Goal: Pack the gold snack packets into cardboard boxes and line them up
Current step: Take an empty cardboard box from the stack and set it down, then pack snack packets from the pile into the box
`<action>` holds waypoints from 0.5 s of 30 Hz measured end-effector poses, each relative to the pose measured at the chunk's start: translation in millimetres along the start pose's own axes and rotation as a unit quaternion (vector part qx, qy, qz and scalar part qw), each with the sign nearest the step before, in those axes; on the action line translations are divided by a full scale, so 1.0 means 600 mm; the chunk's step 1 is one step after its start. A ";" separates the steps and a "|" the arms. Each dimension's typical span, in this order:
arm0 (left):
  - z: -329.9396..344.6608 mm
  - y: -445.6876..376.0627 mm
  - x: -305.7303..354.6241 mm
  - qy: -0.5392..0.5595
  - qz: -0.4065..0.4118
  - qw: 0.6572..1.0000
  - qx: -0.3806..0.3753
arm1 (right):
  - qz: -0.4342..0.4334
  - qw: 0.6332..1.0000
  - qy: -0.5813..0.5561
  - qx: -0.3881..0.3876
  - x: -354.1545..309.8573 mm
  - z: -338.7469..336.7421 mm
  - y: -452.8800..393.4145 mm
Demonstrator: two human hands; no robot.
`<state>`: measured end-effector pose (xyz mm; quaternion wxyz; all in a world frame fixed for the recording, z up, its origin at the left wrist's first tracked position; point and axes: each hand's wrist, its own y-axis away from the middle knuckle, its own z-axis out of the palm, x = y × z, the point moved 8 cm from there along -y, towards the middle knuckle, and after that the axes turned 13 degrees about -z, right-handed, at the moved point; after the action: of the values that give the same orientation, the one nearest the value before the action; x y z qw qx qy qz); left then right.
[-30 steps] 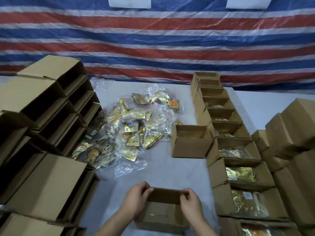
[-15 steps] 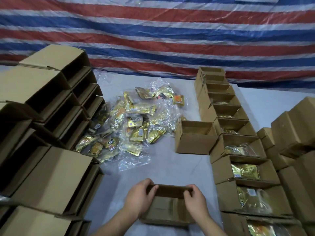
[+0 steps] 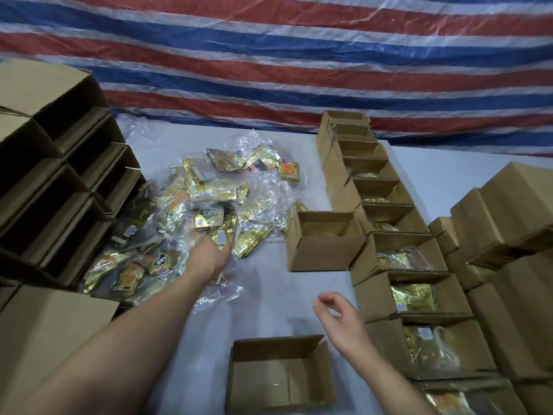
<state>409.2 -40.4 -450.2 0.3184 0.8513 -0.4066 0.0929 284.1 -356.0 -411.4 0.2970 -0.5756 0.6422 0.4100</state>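
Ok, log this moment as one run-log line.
left hand: reaching into pile of gold snack packets | right hand: open, holding nothing | open brown cardboard box: near, no packets visible | row of filled boxes: right

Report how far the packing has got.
Done: a row of boxes along the right already holds gold packets. In hand: the left hand reaches into the packet pile; the right hand hovers. Left: the near box is empty, and many packets remain.

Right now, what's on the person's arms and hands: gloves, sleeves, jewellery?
Nothing worn that shows. The left hand and right hand are bare, no gloves, and no rings show on the fingers. Both forearms are bare down to the frame edge: no sleeves, watch or wristband in view.
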 end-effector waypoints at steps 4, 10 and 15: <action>0.032 -0.075 -0.002 -0.070 -0.041 0.996 -0.029 | -0.006 0.997 -0.054 0.049 -0.013 -0.018 -0.036; 0.075 -0.135 0.013 -0.181 -0.028 0.983 0.023 | 0.007 0.996 -0.065 0.053 0.000 -0.024 -0.036; 0.094 -0.155 0.006 -0.096 -0.092 0.991 -0.004 | 0.024 0.994 -0.083 0.067 0.012 -0.033 -0.024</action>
<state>475.8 -34.0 -535.9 0.2885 0.8885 -0.3561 -0.0209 299.1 -376.9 -410.4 0.3776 -0.5028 0.6547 0.4194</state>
